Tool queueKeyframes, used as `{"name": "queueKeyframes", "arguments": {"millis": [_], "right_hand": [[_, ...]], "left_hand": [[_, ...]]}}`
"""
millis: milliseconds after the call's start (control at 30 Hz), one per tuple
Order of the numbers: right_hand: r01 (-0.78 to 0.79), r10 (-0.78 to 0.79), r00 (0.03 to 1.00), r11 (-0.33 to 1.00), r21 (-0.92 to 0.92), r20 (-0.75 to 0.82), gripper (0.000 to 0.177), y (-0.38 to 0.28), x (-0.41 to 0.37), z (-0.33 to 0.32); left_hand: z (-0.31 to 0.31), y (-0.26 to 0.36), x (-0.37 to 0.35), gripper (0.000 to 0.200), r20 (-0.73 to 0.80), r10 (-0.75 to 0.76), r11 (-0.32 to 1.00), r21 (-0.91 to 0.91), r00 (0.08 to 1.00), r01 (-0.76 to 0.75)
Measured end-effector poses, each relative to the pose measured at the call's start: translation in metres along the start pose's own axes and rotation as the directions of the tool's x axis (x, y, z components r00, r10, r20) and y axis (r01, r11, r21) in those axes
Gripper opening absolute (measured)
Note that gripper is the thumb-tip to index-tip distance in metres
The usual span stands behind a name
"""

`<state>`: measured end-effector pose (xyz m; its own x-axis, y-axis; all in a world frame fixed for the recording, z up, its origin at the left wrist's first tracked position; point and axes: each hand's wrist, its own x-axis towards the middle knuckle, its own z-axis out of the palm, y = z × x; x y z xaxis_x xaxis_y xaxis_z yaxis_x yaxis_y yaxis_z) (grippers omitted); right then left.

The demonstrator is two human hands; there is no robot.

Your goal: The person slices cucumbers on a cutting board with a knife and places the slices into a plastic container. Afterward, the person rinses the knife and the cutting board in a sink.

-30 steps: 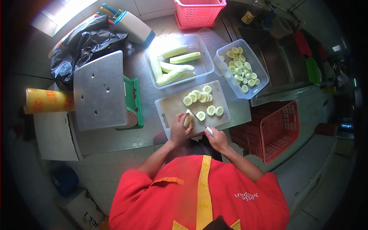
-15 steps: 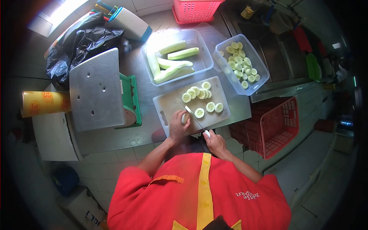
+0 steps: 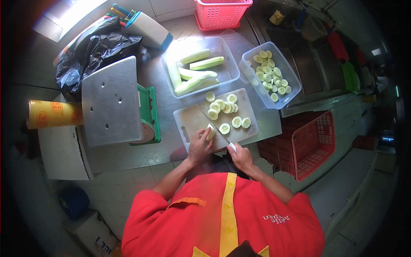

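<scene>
My left hand (image 3: 200, 144) holds a short peeled cucumber piece (image 3: 210, 132) on the near left part of the pale cutting board (image 3: 192, 113). In my right hand (image 3: 241, 156) is the white handle of a knife (image 3: 223, 138); its blade lies just right of the piece, slanting up and left over the board. Several round cucumber slices (image 3: 224, 128) lie on the board, some overlapping, with one at its far edge. Behind the board, a clear container (image 3: 233, 76) holds several peeled cucumbers (image 3: 207, 63). A second clear container (image 3: 292, 97) to the right holds many slices (image 3: 267, 70).
A scale with a metal plate (image 3: 112, 103) stands left on the steel table (image 3: 164, 147). Beyond are a black bag (image 3: 102, 49), a knife block (image 3: 150, 30) and a pink basket (image 3: 222, 15). A red crate (image 3: 314, 143) sits right, below table height.
One slice now lies at the board's far edge, beside the container of whole cucumbers. The slices nearest the blade have shifted slightly. The whole view has moved a little.
</scene>
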<state>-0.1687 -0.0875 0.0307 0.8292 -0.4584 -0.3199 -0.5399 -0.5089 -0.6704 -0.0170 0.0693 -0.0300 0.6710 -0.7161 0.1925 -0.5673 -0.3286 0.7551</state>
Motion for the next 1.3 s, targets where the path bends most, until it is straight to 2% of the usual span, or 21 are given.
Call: {"name": "queueKeyframes", "arguments": {"millis": [267,400,900,1100,1167,1300], "right_hand": [[-0.088,0.103,0.989,0.986,-0.139,0.106,0.038,0.005,-0.039,-0.005],[-0.116,0.132,0.984,0.984,-0.134,0.116,0.039,0.006,-0.037,0.000],[-0.095,0.114,0.988,0.981,-0.171,0.107,0.037,0.002,-0.033,-0.006],[-0.130,0.153,0.981,0.975,-0.181,0.118,0.038,0.002,-0.032,-0.006],[-0.169,0.198,0.970,0.967,-0.192,0.142,0.038,0.002,-0.030,-0.003],[-0.148,0.178,0.972,0.972,-0.182,0.157,0.043,0.004,-0.008,0.007]], "left_hand": [[0.002,0.001,0.000,0.054,-0.045,-0.003,1.000,-0.025,0.999,0.002],[0.005,0.001,-0.001,0.053,-0.074,-0.022,1.000,-0.014,0.997,0.021],[0.003,0.004,0.001,0.051,-0.036,-0.059,0.998,-0.026,0.998,0.059],[0.001,0.006,0.002,0.050,-0.028,-0.067,0.997,-0.037,0.997,0.066],[0.000,0.007,0.002,0.051,-0.026,-0.072,0.997,-0.038,0.997,0.071],[0.000,0.006,0.002,0.050,-0.019,-0.071,0.997,-0.035,0.997,0.071]]}}
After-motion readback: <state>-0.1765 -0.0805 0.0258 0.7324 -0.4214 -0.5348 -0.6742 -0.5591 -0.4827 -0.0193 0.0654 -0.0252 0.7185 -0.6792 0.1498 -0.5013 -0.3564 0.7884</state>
